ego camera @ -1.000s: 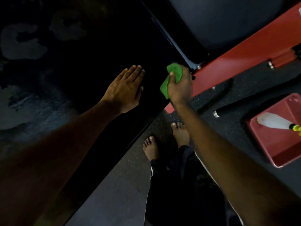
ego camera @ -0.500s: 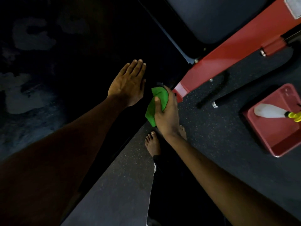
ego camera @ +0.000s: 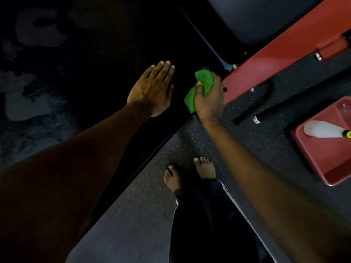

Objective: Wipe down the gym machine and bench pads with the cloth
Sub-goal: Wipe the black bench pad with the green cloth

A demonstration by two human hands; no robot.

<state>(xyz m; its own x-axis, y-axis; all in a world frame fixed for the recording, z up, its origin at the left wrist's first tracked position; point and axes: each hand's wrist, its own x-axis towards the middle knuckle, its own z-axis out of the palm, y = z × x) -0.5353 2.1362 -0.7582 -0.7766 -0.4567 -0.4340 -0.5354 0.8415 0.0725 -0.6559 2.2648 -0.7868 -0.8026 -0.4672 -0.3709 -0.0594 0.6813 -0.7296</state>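
A bunched green cloth (ego camera: 201, 86) is gripped by my right hand (ego camera: 209, 97) at the near end of a red machine frame beam (ego camera: 275, 59). The cloth sits against the edge of a large black pad (ego camera: 95, 73) that fills the left of the view. My left hand (ego camera: 152, 90) lies flat on that black pad with fingers straight, a little to the left of the cloth. A second dark padded seat (ego camera: 256, 18) sits above the red beam at the top right.
A red tray (ego camera: 322, 168) on the speckled rubber floor at the right holds a white spray bottle (ego camera: 322, 130) with a yellow top. A black bar with a metal end (ego camera: 262, 118) lies beside it. My bare feet (ego camera: 190, 171) stand on the floor below the hands.
My right hand with the cloth slid down along the pad edge past the red beam's end, then came back up to it. My left hand stayed flat on the pad.
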